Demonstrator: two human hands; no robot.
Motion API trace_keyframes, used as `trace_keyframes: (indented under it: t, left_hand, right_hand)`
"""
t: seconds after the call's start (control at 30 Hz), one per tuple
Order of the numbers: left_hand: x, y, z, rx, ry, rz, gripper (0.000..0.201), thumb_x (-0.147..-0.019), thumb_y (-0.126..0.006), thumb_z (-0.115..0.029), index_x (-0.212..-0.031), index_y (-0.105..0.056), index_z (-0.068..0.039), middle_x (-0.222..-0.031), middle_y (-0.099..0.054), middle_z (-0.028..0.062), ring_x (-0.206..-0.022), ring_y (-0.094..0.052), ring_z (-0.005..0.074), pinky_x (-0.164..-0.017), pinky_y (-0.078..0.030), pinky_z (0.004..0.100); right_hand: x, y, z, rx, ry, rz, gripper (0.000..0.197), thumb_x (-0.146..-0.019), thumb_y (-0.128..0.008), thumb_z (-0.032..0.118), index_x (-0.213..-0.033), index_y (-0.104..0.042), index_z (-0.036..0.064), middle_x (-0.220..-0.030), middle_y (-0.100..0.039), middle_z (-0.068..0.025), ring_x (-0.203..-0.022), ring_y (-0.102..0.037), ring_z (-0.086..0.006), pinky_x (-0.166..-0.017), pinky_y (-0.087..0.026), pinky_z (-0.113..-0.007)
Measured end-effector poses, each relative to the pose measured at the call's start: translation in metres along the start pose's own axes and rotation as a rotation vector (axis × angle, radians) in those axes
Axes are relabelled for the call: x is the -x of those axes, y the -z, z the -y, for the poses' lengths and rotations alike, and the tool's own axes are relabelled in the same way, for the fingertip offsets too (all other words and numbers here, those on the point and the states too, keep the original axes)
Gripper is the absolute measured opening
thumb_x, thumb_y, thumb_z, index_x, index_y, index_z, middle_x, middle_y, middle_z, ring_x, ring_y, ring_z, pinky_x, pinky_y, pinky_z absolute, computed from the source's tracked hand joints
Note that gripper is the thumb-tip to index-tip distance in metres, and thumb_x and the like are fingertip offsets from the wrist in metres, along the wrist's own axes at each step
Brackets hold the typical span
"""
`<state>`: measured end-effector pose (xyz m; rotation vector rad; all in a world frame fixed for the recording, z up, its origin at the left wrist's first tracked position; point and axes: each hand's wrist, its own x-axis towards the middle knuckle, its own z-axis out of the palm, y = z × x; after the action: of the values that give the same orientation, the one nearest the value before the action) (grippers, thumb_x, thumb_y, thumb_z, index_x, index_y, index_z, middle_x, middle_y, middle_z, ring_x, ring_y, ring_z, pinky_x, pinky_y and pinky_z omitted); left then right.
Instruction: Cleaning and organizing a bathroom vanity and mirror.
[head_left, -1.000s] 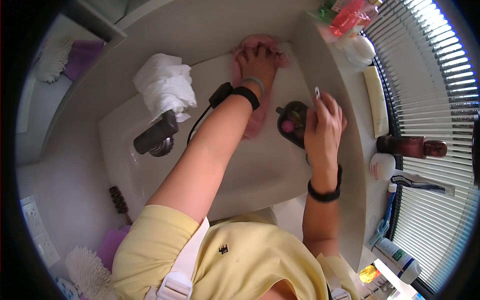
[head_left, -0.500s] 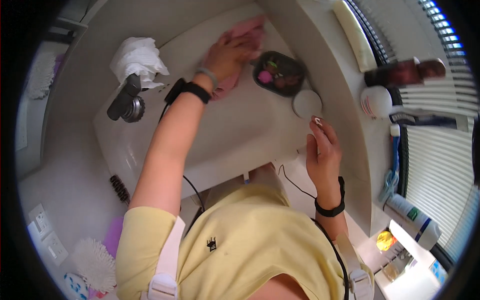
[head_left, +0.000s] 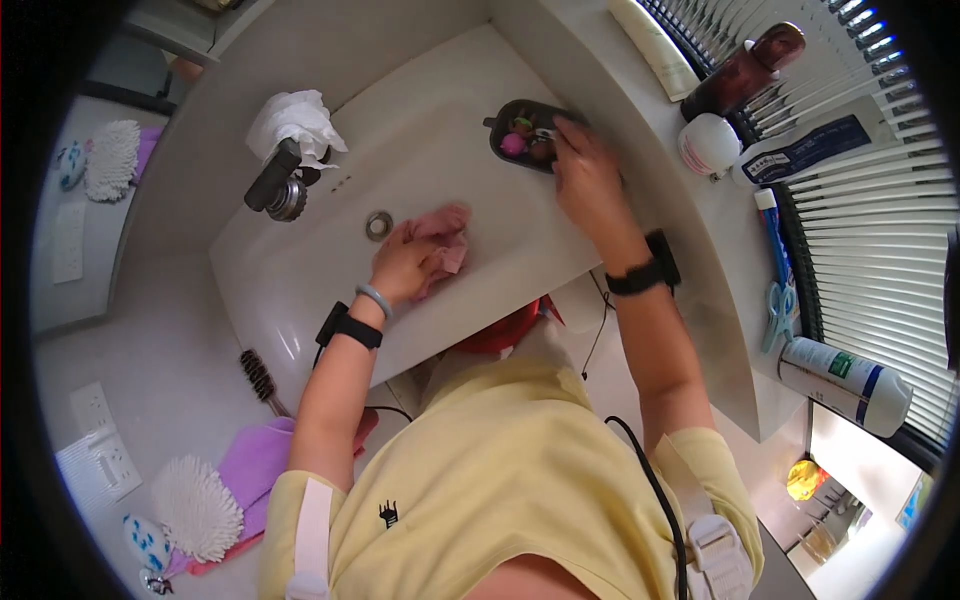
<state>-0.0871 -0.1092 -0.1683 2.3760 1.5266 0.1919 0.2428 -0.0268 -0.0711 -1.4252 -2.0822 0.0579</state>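
Note:
My left hand (head_left: pixel 402 268) is closed on a crumpled pink cloth (head_left: pixel 447 228), pressed against the white sink (head_left: pixel 330 290) just right of the round drain (head_left: pixel 379 225). At the sink's far right corner stands a dark oval tray (head_left: pixel 492 124) holding a pink ball (head_left: pixel 513 144) and several small green and brown bits. My right hand (head_left: pixel 592 180) reaches over the tray's right side with its fingers pinched. A small white thing (head_left: pixel 545 133) shows at those fingertips, too small to name.
A dark faucet (head_left: pixel 272 180) with crumpled white tissue (head_left: pixel 296 122) behind it rises at the sink's left. Along the right ledge stand a dark red bottle (head_left: pixel 735 80), a white jar (head_left: pixel 709 144), tubes, blue scissors (head_left: pixel 779 312) and a white bottle (head_left: pixel 845 385). A brush (head_left: pixel 257 375) lies lower left.
My left hand has pulled the pink cloth from the back of the sink toward me. My right hand has moved forward from the ledge side to the tray. The round white lid no longer shows.

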Motion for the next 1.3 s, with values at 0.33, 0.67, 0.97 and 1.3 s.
trace_keyframes:
  t: [0.33, 0.67, 0.97, 1.3]
  left_hand:
    - [-0.051, 0.079, -0.153, 0.751, -0.065, -0.066, 0.028, -0.093, -0.059, -0.021, -0.117, -0.066, -0.008, -0.103, -0.069, 0.013, -0.089, -0.059, 0.0293, -0.08, -0.049, 0.0379]
    - [-0.089, 0.02, -0.212, 0.166, -0.361, -0.275, 0.038, -0.09, -0.06, -0.038, -0.121, -0.067, -0.017, -0.134, -0.055, 0.011, -0.112, -0.048, 0.0378, -0.098, -0.038, 0.05]
    - [-0.044, 0.027, -0.174, 0.054, -0.418, -0.272, 0.04, -0.089, -0.058, -0.04, -0.115, -0.068, -0.012, -0.128, -0.059, 0.0091, -0.105, -0.054, 0.0298, -0.093, -0.04, 0.0469]
    - [0.001, 0.032, -0.131, 0.032, -0.202, -0.331, 0.034, -0.084, -0.062, -0.033, -0.108, -0.067, -0.01, -0.1, -0.066, 0.0095, -0.091, -0.058, 0.0297, -0.087, -0.041, 0.045]
  right_hand:
    - [0.076, 0.002, -0.024, -0.049, -0.116, -0.004, 0.042, -0.077, -0.061, 0.001, -0.119, -0.06, -0.0012, -0.136, -0.053, -0.0214, -0.124, -0.049, -0.042, -0.103, -0.042, -0.048]
    - [0.131, -0.012, -0.028, -0.59, -0.243, -0.12, 0.041, -0.084, -0.071, 0.022, -0.116, -0.056, 0.0004, -0.106, -0.059, -0.0133, -0.095, -0.058, -0.0294, -0.087, -0.046, -0.038]
    - [0.112, 0.039, 0.024, -0.191, -0.128, -0.085, 0.056, -0.065, -0.078, 0.012, -0.113, -0.049, 0.0042, -0.115, -0.055, -0.0208, -0.104, -0.055, -0.0389, -0.089, -0.046, -0.046]
    - [-0.117, 0.042, 0.029, -0.054, -0.18, -0.437, 0.064, -0.063, -0.085, 0.02, -0.114, -0.052, 0.0043, -0.125, -0.057, -0.0185, -0.114, -0.054, -0.0381, -0.101, -0.04, -0.045]
